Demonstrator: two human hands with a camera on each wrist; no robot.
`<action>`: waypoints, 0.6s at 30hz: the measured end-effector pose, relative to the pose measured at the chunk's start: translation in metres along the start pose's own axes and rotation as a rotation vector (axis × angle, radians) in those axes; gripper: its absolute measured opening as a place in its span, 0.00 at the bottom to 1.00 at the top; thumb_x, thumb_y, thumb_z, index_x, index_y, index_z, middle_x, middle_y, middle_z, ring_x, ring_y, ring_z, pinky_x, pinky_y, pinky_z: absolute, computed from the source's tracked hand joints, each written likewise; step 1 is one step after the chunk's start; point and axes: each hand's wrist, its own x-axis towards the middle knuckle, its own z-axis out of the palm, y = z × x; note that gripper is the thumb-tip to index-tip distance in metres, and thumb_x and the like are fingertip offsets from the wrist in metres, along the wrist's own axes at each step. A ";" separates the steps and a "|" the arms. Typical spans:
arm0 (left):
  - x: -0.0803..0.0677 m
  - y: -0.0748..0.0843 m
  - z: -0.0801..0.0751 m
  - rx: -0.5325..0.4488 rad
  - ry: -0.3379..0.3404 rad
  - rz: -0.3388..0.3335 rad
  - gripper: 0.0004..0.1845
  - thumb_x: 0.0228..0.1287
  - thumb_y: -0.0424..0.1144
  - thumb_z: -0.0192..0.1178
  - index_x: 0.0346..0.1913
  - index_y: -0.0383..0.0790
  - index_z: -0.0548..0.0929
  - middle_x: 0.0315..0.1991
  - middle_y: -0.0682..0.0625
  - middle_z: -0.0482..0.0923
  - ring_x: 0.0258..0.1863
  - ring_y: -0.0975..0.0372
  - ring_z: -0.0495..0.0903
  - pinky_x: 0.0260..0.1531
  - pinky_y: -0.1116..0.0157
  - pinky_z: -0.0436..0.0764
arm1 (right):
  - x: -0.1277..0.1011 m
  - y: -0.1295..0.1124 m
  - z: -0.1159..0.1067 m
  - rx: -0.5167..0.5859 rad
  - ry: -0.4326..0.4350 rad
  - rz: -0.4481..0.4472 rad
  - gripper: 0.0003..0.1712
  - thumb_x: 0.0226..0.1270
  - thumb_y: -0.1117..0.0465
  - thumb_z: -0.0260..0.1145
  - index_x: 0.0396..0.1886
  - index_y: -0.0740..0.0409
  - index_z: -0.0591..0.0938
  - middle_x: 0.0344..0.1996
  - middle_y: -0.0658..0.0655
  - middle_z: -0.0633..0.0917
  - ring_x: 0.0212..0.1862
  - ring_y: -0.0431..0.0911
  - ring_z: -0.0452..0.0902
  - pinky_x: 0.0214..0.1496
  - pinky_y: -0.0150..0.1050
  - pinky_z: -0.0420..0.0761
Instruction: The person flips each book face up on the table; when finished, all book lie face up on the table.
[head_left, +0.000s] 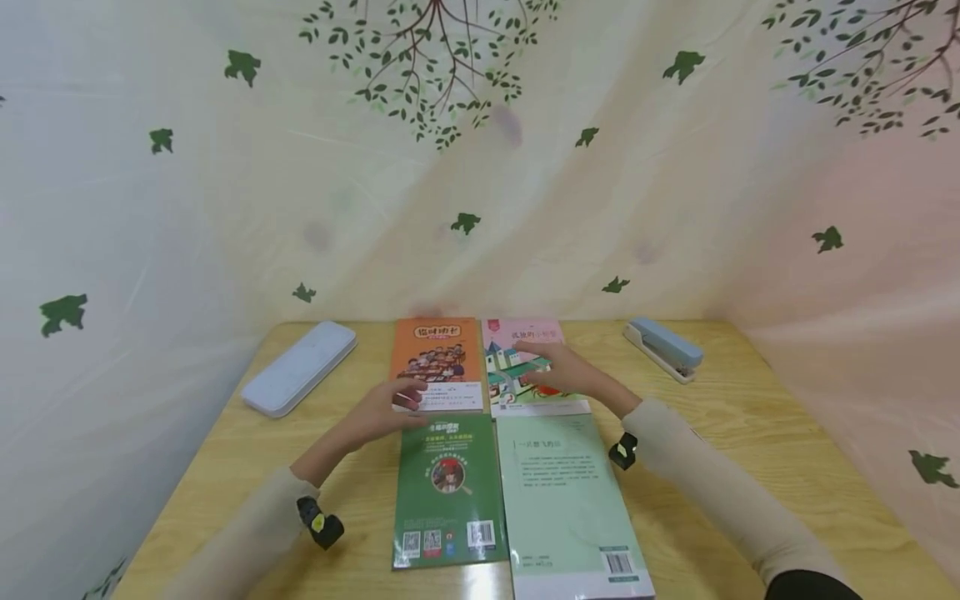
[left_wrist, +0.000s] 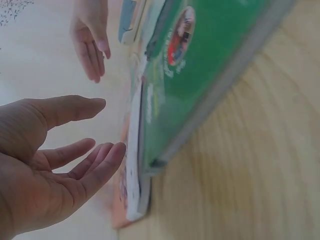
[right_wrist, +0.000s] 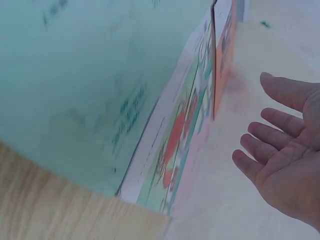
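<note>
Four flat, glossy paperbacks lie in a two-by-two block on the pale wood-grain table [head_left: 750, 417]. The left hand [head_left: 386, 410] hovers with loose, straight fingers over the lower edge of the orange book [head_left: 435, 362], gripping nothing. The right hand [head_left: 566, 373] is spread, palm down, over the pink book [head_left: 525, 367], also holding nothing. Nearer the person lie the green book [head_left: 447, 492] and the mint book [head_left: 566, 500]. A rounded, pale blue pencil case [head_left: 300, 367] lies far left, a blue stapler [head_left: 663, 347] far right.

Both hands [head_left: 390, 408] [head_left: 566, 375] outstretched, fingers relaxed
</note>
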 end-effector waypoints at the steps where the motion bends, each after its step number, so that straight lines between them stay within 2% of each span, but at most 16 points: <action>1: -0.004 -0.003 -0.001 -0.009 0.000 -0.011 0.30 0.59 0.33 0.72 0.64 0.27 0.77 0.53 0.34 0.80 0.52 0.48 0.82 0.51 0.56 0.86 | -0.003 -0.005 0.002 -0.003 -0.007 -0.006 0.37 0.72 0.60 0.67 0.77 0.57 0.67 0.74 0.65 0.71 0.69 0.65 0.71 0.69 0.65 0.74; 8: -0.029 -0.016 -0.008 -0.096 -0.031 -0.074 0.27 0.57 0.31 0.73 0.59 0.25 0.77 0.52 0.34 0.81 0.49 0.52 0.83 0.48 0.59 0.86 | -0.013 -0.025 0.020 -0.041 -0.067 -0.107 0.34 0.73 0.59 0.67 0.75 0.61 0.70 0.72 0.63 0.73 0.70 0.62 0.72 0.67 0.62 0.77; 12: -0.038 -0.020 -0.008 -0.090 -0.033 -0.095 0.28 0.56 0.32 0.74 0.58 0.26 0.77 0.49 0.37 0.81 0.47 0.55 0.83 0.47 0.60 0.86 | -0.017 -0.032 0.030 -0.024 -0.107 -0.120 0.34 0.73 0.58 0.67 0.75 0.58 0.70 0.73 0.63 0.73 0.73 0.61 0.69 0.70 0.63 0.74; 18: -0.052 -0.022 -0.005 -0.070 -0.044 -0.162 0.32 0.52 0.32 0.77 0.59 0.27 0.75 0.47 0.41 0.81 0.43 0.57 0.83 0.46 0.60 0.86 | -0.020 -0.036 0.047 -0.034 -0.169 -0.096 0.35 0.71 0.54 0.69 0.74 0.56 0.72 0.73 0.58 0.74 0.76 0.57 0.66 0.74 0.59 0.71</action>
